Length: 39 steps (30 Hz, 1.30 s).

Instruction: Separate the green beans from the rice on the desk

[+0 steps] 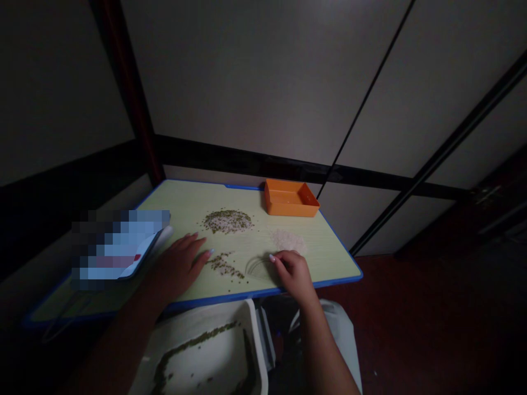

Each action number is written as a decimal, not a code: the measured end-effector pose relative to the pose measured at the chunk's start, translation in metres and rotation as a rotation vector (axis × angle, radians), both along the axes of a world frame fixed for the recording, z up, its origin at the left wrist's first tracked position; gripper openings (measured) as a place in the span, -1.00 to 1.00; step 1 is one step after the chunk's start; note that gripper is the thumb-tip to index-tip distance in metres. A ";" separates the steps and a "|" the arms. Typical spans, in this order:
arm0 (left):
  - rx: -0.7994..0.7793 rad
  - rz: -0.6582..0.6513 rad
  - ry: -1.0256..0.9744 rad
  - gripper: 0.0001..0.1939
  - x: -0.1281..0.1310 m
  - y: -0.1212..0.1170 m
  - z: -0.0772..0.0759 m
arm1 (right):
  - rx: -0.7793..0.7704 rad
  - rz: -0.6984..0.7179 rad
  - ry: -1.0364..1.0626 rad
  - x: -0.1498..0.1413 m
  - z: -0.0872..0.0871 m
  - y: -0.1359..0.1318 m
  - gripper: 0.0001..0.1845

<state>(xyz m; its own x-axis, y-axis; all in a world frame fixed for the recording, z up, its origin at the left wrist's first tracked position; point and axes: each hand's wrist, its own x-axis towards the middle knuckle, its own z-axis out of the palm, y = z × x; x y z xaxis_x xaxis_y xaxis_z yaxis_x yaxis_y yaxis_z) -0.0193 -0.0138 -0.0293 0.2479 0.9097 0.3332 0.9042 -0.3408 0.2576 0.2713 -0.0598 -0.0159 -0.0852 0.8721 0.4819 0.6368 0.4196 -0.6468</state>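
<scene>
My left hand [184,259] lies flat on the pale green table [329,247], fingers stretched toward a small streak of green beans [224,266]. My right hand [293,271] rests near the table's front edge with fingers curled, next to a faint clear round thing [257,267]; whether it holds anything I cannot make out. A mixed heap of green beans and white rice [227,220] sits further back. A small pile of white rice [288,240] lies just beyond my right hand.
An orange tray [290,198] stands at the table's far edge. A white tub [206,351] with green beans along its bottom sits on my lap below the front edge. A blurred-out flat item [119,247] lies at the left. Walls close in behind.
</scene>
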 end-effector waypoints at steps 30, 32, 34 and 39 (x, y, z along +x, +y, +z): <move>-0.206 0.186 -0.452 -0.32 0.004 -0.010 0.029 | 0.053 0.108 -0.169 -0.001 0.005 -0.001 -0.75; -0.215 0.187 -0.443 -0.34 0.004 -0.009 0.029 | 0.050 0.109 -0.166 -0.002 0.006 -0.003 -0.75; -0.223 0.178 -0.436 -0.33 0.004 -0.007 0.026 | 0.041 0.109 -0.167 -0.003 0.007 -0.004 -0.75; -0.196 0.164 -0.426 -0.34 0.003 -0.004 0.019 | 0.019 0.095 -0.174 -0.004 0.007 -0.009 -0.74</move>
<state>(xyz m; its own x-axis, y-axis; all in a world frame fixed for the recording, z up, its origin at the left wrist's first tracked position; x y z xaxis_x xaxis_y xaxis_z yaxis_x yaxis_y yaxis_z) -0.0165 -0.0181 -0.0106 -0.0248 0.9809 0.1930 0.7422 -0.1113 0.6609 0.2669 -0.0689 -0.0084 -0.2503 0.8471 0.4688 0.6953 0.4943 -0.5218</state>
